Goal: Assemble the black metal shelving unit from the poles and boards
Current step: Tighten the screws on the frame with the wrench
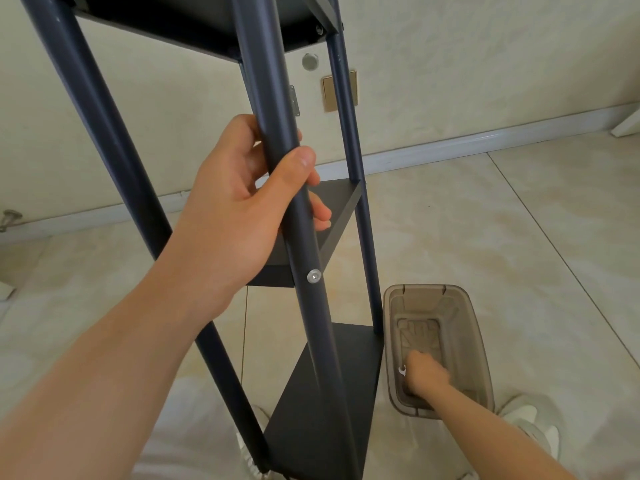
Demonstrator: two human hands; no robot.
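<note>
Currently the shelving unit stands upright on the tiled floor, directly in front of the person's feet, with 3 boards fitted between the poles: the top board overhead, the middle board at hand level and the bottom board near the floor. The left hand is wrapped around the front pole just above the middle board, thumb across the front and fingers curled behind, so the frame is steadied. The right hand is down inside the translucent bin, which sits on the floor just beside the bottom board. Its fingers are curled around a small silver spanner, whose open end protrudes at the thumb side. 1 bolt is visible in the front pole at the corner of the middle board. The step in hand is judged to be tool handling at the bin, most likely for tightening or finishing the fasteners. To perform it well, maintain the left-hand clamp on the pole while the body leans toward the bin, because the tall, narrow frame is likely to tip if released. Move the spanner clear of the bin wall without striking the bottom board. Before any tightening, confirm that each board sits level against its poles, then snug every fastener evenly. Whether the remaining fasteners are seated cannot be determined from this view.
</note>
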